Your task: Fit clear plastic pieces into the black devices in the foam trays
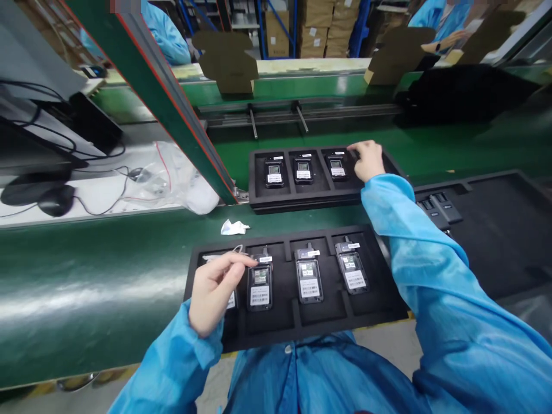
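My left hand (218, 290) is over the left part of the near black foam tray (276, 336), its fingertips at the top of a handheld device (260, 287); another device lies partly hidden beneath it. Two more devices (309, 282) (353, 273) lie in the compartments to the right. At the far black tray (302, 201), my right hand (368, 160) reaches over the right side, index finger extended near the top of a device (337, 167). Two further devices (303, 169) (274, 172) lie left of it. What my thumbs and fingers pinch, if anything, is too small to tell.
A crumpled white scrap (234, 227) lies on the green belt (107, 276). Another black tray (504, 230) at right holds dark parts (440, 208). A slanted green post (172, 115) stands at left, beside plastic bags (172, 178). People in blue (166, 34) sit across.
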### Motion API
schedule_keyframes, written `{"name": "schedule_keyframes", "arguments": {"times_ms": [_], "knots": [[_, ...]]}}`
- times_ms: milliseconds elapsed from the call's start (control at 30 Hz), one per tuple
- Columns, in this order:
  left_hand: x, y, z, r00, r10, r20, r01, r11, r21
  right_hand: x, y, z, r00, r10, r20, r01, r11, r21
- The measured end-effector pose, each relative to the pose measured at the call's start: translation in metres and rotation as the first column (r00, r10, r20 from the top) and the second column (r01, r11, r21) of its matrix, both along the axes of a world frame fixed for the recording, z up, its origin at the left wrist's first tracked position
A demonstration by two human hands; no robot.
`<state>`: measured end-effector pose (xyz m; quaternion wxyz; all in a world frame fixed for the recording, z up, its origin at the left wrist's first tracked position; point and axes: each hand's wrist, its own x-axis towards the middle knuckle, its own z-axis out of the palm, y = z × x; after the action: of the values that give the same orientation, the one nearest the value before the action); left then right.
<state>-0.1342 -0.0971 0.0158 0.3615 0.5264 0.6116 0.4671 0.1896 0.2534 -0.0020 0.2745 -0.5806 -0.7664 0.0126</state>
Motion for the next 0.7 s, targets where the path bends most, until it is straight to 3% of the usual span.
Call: {"name": "schedule_keyframes", "arguments": {"times_ms": [33,100,200,267,333,400,500,600,700], "knots": [[0.006,-0.003,0.002,0.989,-0.052,0.137,0.047,0.998,0.037,0.001,-0.008,0.010,0.999,-0.010,-0.036,0.010,1.000,0.023],[0.021,-0.008,0.007,0.895,-0.173,0.412,0.137,0.984,0.115,0.000,-0.036,0.030,0.996,-0.010,-0.092,0.014,0.999,0.049],[0.046,-0.012,0.011,0.627,-0.308,0.716,0.248,0.950,0.191,-0.011,-0.109,0.050,0.977,0.117,-0.176,-0.110,0.993,0.046],[0.060,-0.012,0.010,0.429,-0.328,0.842,0.303,0.930,0.208,-0.023,-0.167,0.056,0.867,0.325,-0.378,-0.331,0.942,0.051],[0.069,-0.013,0.005,0.267,-0.306,0.914,0.330,0.920,0.212,-0.035,-0.221,0.058,0.782,0.396,-0.482,-0.487,0.870,-0.075],[0.074,-0.014,-0.001,0.160,-0.271,0.949,0.335,0.919,0.206,-0.045,-0.262,0.056,0.729,0.430,-0.533,-0.596,0.781,-0.186],[0.078,-0.019,-0.007,0.078,-0.234,0.969,0.345,0.919,0.194,-0.053,-0.296,0.052,0.675,0.479,-0.561,-0.674,0.709,-0.207],[0.081,-0.023,-0.009,0.061,-0.221,0.973,0.347,0.919,0.187,-0.058,-0.310,0.050,0.668,0.522,-0.530,-0.683,0.713,-0.158],[0.083,-0.025,-0.011,0.093,-0.204,0.974,0.325,0.931,0.164,-0.063,-0.320,0.047,0.693,0.553,-0.463,-0.662,0.742,-0.106]]}}
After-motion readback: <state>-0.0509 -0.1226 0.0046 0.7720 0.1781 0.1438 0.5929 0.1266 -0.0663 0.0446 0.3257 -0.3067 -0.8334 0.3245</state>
